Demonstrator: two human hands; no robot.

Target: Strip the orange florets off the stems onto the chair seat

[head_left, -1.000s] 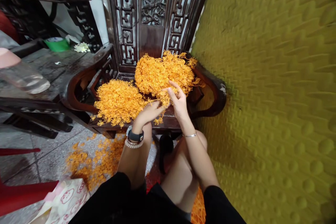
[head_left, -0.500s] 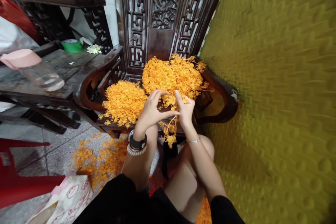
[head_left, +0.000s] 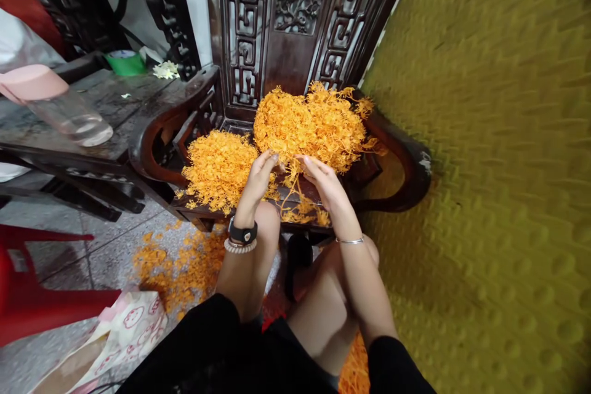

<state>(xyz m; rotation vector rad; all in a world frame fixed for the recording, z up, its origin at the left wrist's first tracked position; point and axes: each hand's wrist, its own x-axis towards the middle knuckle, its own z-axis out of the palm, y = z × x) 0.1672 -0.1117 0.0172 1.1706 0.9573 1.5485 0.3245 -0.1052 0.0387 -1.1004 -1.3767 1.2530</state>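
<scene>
Two mounds of orange, thread-like plastic pieces lie on a dark carved wooden chair: a larger pile (head_left: 309, 126) at the back and a smaller pile (head_left: 219, 172) to the left. My left hand (head_left: 258, 180) is at the front of both piles, its fingers extended and close together, with no held piece visible. Opposite it, my right hand (head_left: 325, 181) points its stretched fingers at the front of the larger pile. A loose orange sprig (head_left: 302, 209) lies along the seat edge between my wrists, its thin stems rising toward the pile. Some fingertips are hidden.
The chair's curved armrests (head_left: 415, 175) flank the piles. A padded yellow-green surface (head_left: 484, 154) rises at right. On a side table at left are a pink-lidded bottle (head_left: 69, 111) and green tape (head_left: 125, 63). Orange bits (head_left: 184, 271), a red stool (head_left: 60, 314) and a printed bag (head_left: 133, 320) are below.
My hands have moved apart and toward the piles. My right hand has let go of the orange sprig, which now rests on the seat's front edge. The view has shifted slightly downward.
</scene>
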